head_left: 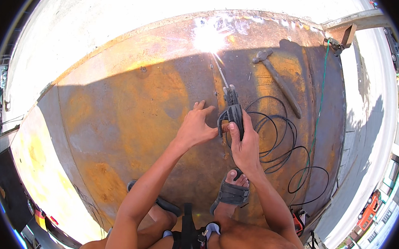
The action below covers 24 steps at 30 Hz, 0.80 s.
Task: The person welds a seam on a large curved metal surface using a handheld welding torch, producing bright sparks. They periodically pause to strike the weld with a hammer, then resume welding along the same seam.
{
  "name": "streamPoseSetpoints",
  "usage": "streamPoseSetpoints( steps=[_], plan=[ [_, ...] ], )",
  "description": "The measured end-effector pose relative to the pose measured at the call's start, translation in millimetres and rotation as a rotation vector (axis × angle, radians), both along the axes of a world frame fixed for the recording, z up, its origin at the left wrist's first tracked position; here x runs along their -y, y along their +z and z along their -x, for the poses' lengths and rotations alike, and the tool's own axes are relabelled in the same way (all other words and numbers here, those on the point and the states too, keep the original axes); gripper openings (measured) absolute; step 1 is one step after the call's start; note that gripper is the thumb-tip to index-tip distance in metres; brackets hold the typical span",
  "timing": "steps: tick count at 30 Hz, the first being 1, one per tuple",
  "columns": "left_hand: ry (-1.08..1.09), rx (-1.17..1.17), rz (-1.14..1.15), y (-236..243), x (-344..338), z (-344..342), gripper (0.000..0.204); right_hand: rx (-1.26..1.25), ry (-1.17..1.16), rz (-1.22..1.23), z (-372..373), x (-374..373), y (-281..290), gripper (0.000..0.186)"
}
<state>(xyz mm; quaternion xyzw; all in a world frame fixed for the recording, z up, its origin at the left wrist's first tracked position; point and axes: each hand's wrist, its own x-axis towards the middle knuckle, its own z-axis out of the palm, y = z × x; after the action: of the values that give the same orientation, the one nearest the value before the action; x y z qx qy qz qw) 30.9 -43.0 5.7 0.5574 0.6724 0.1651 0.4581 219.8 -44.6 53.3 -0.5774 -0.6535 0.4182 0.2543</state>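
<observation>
while the right hand grips the dark electrode holder on the rusty steel plate, its thin rod slants away to a bright arc. the left hand, fingers spread wide, rests just beside the holder, likely steadying it. black cable coils beside the holder; a hammer lies beyond the cable.

Harsh sunlight, blown-out glare, heavy fisheye curve.
Sun whitens the ground above the rusty steel plate; a welding spark flares white. A broad shadow crosses the plate. Edges bend and go black at the round rim; the centre stays sharp.
</observation>
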Motion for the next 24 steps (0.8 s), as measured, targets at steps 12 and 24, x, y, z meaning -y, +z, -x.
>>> streamPoseSetpoints(
  steps=[12,24],
  plan=[
    [0.024,0.014,0.003,0.3,-0.1,0.9,0.107,-0.019,0.008,0.032,1.5,-1.7,2.5,0.053],
    [0.014,0.024,0.028,5.7,-1.1,-2.6,0.099,-0.04,-0.017,0.003,-5.2,6.0,2.3,0.051]
  ],
)
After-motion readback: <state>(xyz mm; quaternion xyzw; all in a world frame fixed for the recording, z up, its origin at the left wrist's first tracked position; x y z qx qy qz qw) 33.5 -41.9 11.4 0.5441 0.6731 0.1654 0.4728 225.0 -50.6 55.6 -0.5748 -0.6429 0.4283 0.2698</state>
